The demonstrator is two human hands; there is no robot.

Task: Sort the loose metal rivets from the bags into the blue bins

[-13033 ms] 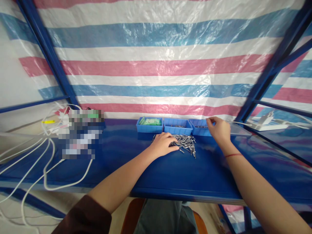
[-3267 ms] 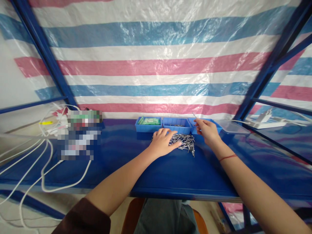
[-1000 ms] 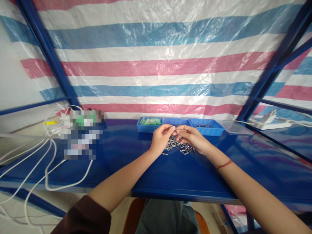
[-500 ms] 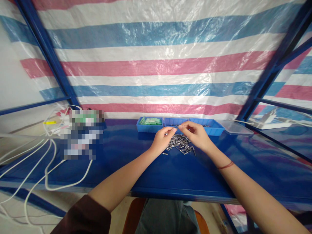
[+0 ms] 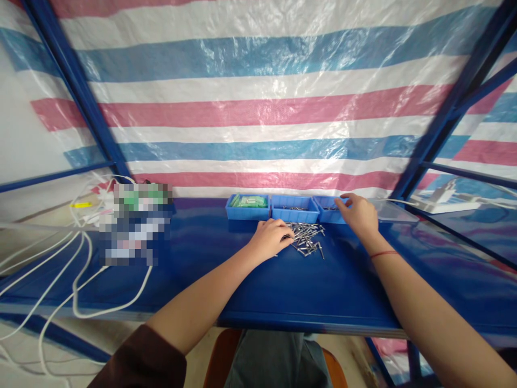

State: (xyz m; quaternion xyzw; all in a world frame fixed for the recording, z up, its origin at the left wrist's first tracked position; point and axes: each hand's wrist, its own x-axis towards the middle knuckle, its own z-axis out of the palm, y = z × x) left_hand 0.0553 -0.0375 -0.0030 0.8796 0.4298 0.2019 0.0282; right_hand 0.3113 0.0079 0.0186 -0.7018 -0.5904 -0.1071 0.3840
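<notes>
A loose pile of silver blind rivets (image 5: 309, 240) lies on the blue table. My left hand (image 5: 271, 238) rests at the pile's left side, its fingers curled down onto the rivets; the fingertips are partly hidden. My right hand (image 5: 361, 216) hovers over the front of the right blue bin (image 5: 332, 216), thumb and index finger apart, with nothing visible between them. Some small metal pieces show inside that bin. In the middle blue bin (image 5: 296, 216) lie more small metal pieces. The left blue bin (image 5: 247, 213) contains green-and-clear packets (image 5: 249, 201).
A clear plastic lid (image 5: 398, 211) lies right of the bins. White power strips (image 5: 448, 202) sit at the far right. White cables (image 5: 84, 269) loop over the table's left side, beside a blurred-out area. Blue frame posts (image 5: 76, 91) and a striped sheet (image 5: 258, 116) stand behind.
My hands have parted from above the pile. The right has moved right to the right bin and its fingers have opened; the left has dropped onto the rivets.
</notes>
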